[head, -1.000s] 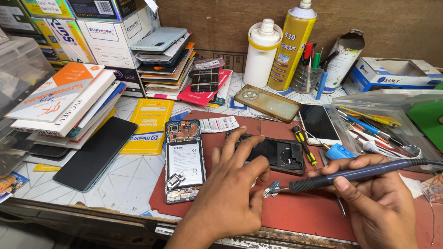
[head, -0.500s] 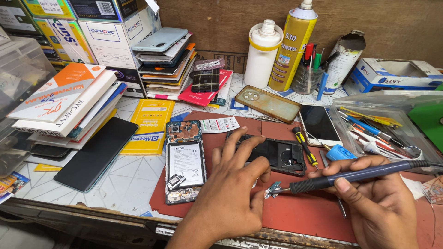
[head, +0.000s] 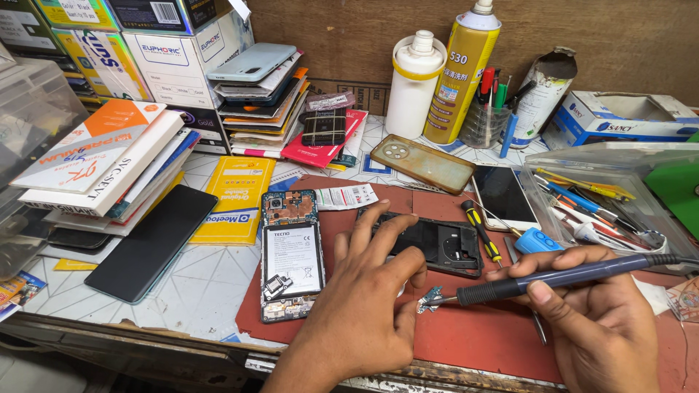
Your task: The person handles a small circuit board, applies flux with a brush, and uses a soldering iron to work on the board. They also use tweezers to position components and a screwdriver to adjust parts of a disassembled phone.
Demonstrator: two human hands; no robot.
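Right hand [head: 604,327] with soldering iron [head: 561,278] (tip at small part [head: 429,299]), left hand [head: 368,298] beside.

You are viewing through one head-worn camera, looking forward and steeply down onto the bench [head: 182,284]. It is sitting close: your left hand [head: 364,306] and right hand [head: 604,327] are filling the lower edge, and the back wall [head: 349,44] is closing the top. You are working with a single view, so no second view is sharing the scene.
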